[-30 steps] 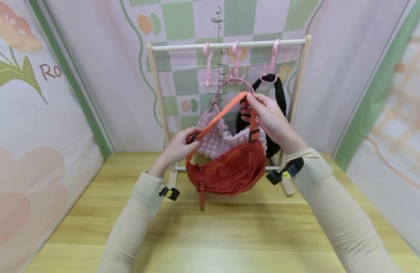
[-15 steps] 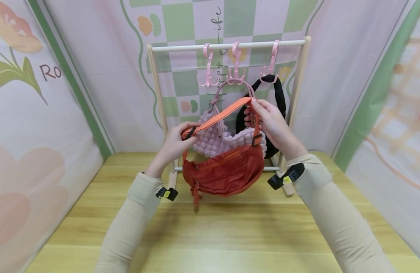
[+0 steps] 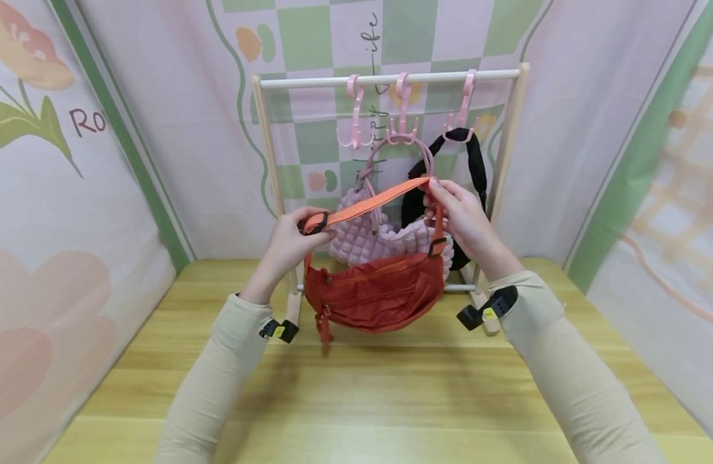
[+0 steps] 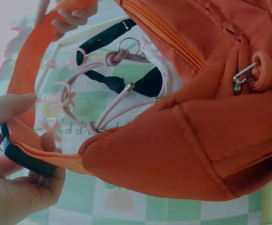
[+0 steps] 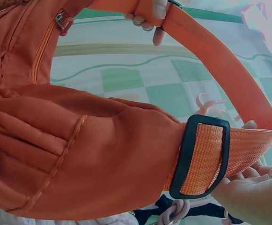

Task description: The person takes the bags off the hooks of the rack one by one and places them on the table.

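Note:
A red-orange waist bag [image 3: 379, 293] hangs by its orange strap [image 3: 370, 201] between my two hands, over the table and in front of the rack. My left hand [image 3: 286, 248] pinches the strap at its black buckle [image 4: 28, 159], thumb on top and fingers beneath. With thumb and fingers my right hand [image 3: 466, 216] grips the strap's upper right bend. Below that hand, a second black buckle [image 5: 199, 157] joins strap and bag. A braided zipper pull [image 3: 324, 325] dangles at the bag's left end. Behind it a pink quilted bag [image 3: 356, 245] is partly hidden.
A wood-framed rack with a white bar [image 3: 310, 83] stands at the back of the wooden table [image 3: 356, 399]. Pink hooks hang from it: the left hook [image 3: 356, 122] bears nothing, the middle hook [image 3: 404, 109] the pink bag, the right hook [image 3: 465, 103] a black bag [image 3: 476, 167].
Both hands have lowered the strap's right bend, and the left hand has moved a little left. The strap lies flatter between them, and the waist bag has shifted slightly left.

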Action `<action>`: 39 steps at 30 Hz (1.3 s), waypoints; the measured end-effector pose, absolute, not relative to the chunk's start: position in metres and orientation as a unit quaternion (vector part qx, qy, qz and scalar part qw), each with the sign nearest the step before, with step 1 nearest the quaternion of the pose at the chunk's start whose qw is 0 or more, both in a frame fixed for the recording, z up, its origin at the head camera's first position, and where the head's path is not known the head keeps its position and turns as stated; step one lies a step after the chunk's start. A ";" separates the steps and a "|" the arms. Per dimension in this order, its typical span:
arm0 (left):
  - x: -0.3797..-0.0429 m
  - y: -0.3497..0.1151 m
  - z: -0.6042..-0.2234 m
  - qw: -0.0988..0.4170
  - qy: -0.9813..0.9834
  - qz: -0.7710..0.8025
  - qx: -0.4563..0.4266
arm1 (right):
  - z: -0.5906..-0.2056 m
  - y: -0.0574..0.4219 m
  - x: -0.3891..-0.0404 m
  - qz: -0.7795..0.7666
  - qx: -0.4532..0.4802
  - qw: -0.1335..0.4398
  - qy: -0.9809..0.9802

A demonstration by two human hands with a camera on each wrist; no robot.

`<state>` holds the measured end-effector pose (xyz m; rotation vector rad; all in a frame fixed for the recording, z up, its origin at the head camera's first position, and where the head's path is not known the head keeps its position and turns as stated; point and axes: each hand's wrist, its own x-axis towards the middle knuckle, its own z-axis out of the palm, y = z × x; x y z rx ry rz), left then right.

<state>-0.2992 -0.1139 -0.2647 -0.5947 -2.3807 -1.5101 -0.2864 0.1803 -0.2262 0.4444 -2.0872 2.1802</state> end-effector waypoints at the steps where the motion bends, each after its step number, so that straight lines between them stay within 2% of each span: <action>1: -0.299 -0.114 -0.264 0.129 -0.820 -0.519 -0.204 | -0.227 0.181 -0.286 0.713 0.146 0.046 -0.684; 39: -0.285 -0.121 -0.266 0.163 -0.794 -0.551 -0.198 | -0.261 0.198 -0.283 0.754 0.171 -0.017 -0.633</action>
